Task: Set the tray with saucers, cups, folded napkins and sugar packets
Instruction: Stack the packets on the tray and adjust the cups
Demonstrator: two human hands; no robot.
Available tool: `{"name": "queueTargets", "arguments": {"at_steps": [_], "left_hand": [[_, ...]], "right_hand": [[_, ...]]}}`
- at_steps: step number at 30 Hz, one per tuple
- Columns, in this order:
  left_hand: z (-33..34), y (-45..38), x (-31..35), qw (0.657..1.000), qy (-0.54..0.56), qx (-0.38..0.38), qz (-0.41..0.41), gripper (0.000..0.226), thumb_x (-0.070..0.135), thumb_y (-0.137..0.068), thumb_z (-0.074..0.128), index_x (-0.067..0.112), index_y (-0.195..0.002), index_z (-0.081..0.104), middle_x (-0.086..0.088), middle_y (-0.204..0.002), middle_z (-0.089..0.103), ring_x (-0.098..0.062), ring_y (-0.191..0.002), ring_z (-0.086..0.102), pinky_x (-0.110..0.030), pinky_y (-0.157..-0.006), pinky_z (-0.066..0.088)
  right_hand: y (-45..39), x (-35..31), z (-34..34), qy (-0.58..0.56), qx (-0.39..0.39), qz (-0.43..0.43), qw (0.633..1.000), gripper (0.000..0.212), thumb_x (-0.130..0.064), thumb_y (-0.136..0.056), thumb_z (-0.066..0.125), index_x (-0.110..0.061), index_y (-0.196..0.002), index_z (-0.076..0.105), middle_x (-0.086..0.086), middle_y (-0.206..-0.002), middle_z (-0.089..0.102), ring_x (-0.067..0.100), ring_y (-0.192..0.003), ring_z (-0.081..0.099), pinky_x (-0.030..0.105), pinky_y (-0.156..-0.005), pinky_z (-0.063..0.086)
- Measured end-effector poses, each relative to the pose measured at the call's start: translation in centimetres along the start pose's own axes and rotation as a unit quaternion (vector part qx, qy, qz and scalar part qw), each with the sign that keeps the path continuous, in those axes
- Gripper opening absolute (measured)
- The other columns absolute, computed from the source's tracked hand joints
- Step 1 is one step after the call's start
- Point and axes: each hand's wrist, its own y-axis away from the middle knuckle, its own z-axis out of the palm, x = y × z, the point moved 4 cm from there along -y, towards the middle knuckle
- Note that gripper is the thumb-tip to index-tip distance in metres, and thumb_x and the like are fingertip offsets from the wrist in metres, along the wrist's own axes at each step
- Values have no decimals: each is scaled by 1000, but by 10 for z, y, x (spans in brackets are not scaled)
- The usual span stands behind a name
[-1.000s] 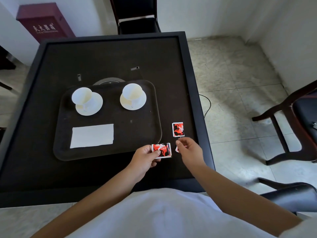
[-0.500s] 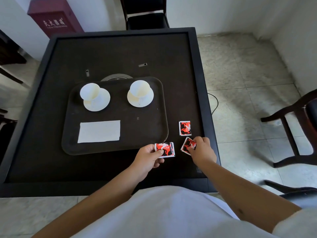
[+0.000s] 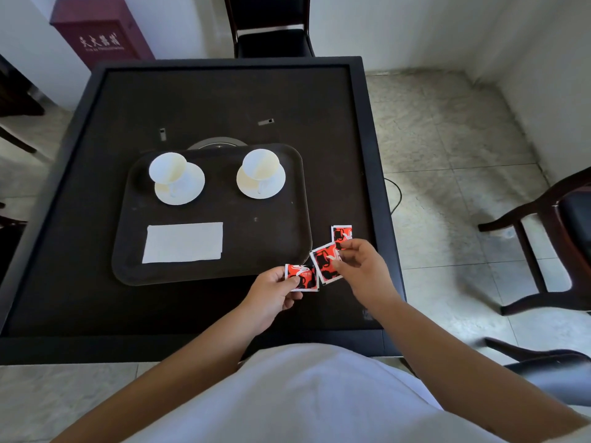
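Table [image 3: 198,100]: dark, square, raised rim; a small metal piece [image 3: 266,122] is seen at 12 o'clock from the tray.
Tray [image 3: 281,219]: dark, set on the table; two white cups on saucers are carried along its far side, left cup [image 3: 168,167] and right cup [image 3: 260,163].
Napkin [image 3: 183,242]: white, folded flat, laid at 7 o'clock within the tray.
Left hand [image 3: 273,290]: grip pinched on one red sugar packet [image 3: 302,278], held just off the tray's near edge.
Right hand [image 3: 364,270]: grip pinched on a second packet [image 3: 326,263], tilted, touching or overlapping the first; which cannot be told.
Third packet [image 3: 341,233]: lying on the table at 3 o'clock from the tray, partly covered by the right fingers.
Surroundings: a chair [image 3: 271,27] is placed beyond the table at 12 o'clock, a red box [image 3: 99,30] at 11 o'clock, a wooden chair [image 3: 550,238] at 3 o'clock.
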Motion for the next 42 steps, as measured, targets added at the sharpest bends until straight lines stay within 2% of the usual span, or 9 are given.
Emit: {"name": "queueTargets", "arguments": {"at_steps": [3, 7, 14, 18, 23, 26, 30, 34, 42], "left_hand": [[2, 4, 1, 999, -14, -36, 2, 18, 14, -99, 56, 16, -110, 70, -6, -97, 75, -12, -75, 66, -26, -65, 50], [5, 12, 6, 995, 15, -96, 9, 18, 11, -96, 60, 13, -110, 71, -5, -94, 75, -12, -77, 67, -26, -70, 53], [3, 15, 7, 995, -7, -95, 34, 16, 17, -95, 63, 13, -109, 71, -8, -96, 75, -16, -78, 69, -27, -71, 54], [1, 14, 6, 996, -14, -82, 45, 15, 18, -96, 62, 18, -106, 73, -5, -95, 75, -16, -83, 70, -29, -75, 54], [0, 12, 7, 996, 12, -81, 31, 16, 14, -96, 62, 15, -110, 69, -7, -98, 75, -16, -84, 71, -27, -72, 55], [3, 11, 8, 996, 1, -89, 25, 18, 13, -95, 63, 16, -112, 68, -6, -97, 76, -14, -83, 71, -26, -73, 55], [3, 10, 8, 996, -2, -89, 16, 19, 13, -94, 65, 19, -112, 67, -3, -97, 76, -14, -83, 71, -25, -71, 54], [2, 9, 10, 997, -15, -78, 22, 16, 23, -94, 65, 20, -110, 68, -1, -96, 76, -16, -85, 72, -26, -72, 56], [3, 8, 11, 998, -21, -55, 23, 17, 24, -96, 62, 19, -112, 67, -1, -95, 76, -18, -85, 73, -25, -67, 55]], "right_hand": [[4, -17, 7, 89, -51, -43, 994, 21, -18, -88, 71, -35, -97, 64, -17, -92, 70, -5, -85, 66, 17, -75, 54], [11, -30, 20, 214, -97, -124, 964, 17, -20, -91, 68, -27, -107, 71, -15, -94, 69, -3, -85, 64, 11, -74, 49], [21, -37, 33, 289, -112, -246, 918, 21, -23, -92, 67, -23, -112, 72, -8, -104, 66, 4, -90, 54, 11, -75, 39], [18, -31, 30, 256, -84, -165, 949, 39, -27, -89, 71, -24, -126, 62, -13, -112, 58, 0, -89, 54, 10, -76, 43], [17, -17, 20, 134, -66, -48, 988, 21, -23, -87, 73, -31, -105, 65, -14, -88, 66, 1, -80, 63, 11, -65, 48], [16, -14, 19, 106, -79, -25, 991, 14, -21, -89, 71, -33, -95, 67, -12, -79, 69, 1, -72, 64, 15, -59, 49], [16, -12, 19, 94, -83, -8, 992, 12, -22, -90, 69, -34, -93, 69, -13, -84, 72, 2, -79, 67, 23, -67, 57], [15, -14, 19, 88, -88, -2, 992, 14, -21, -90, 69, -34, -90, 68, -12, -84, 72, 3, -79, 67, 24, -68, 58], [11, -11, 22, 71, -91, 27, 993, 11, -19, -90, 69, -30, -91, 70, -8, -85, 72, 12, -81, 68, 31, -74, 60]]}}
